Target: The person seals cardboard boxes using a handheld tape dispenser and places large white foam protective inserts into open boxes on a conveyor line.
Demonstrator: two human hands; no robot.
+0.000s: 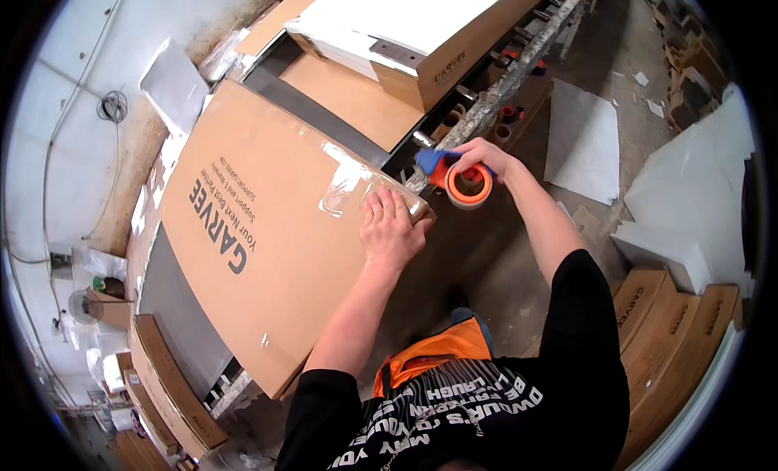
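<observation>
A large flat cardboard box [300,171] lies aslant on a roller conveyor, dark print on its top face. My left hand [395,230] rests on the box near its right-hand corner, fingers laid flat and the thumb by the edge. Just beyond those fingertips, clear shiny tape [344,179] is stuck to the cardboard. In my right hand [485,157] is a blue and orange tape dispenser [438,164] carrying a roll of tape [469,187]. It is held off the box corner, beside the conveyor rail; the palm side of the grip is hidden.
Farther along the conveyor [519,86] sits an open carton [429,66] with a white panel on top. Tape rolls [502,132] lie beneath the rail. Cardboard boxes [664,317] stand at right, others [174,382] at lower left. A white sheet [582,143] lies on the floor.
</observation>
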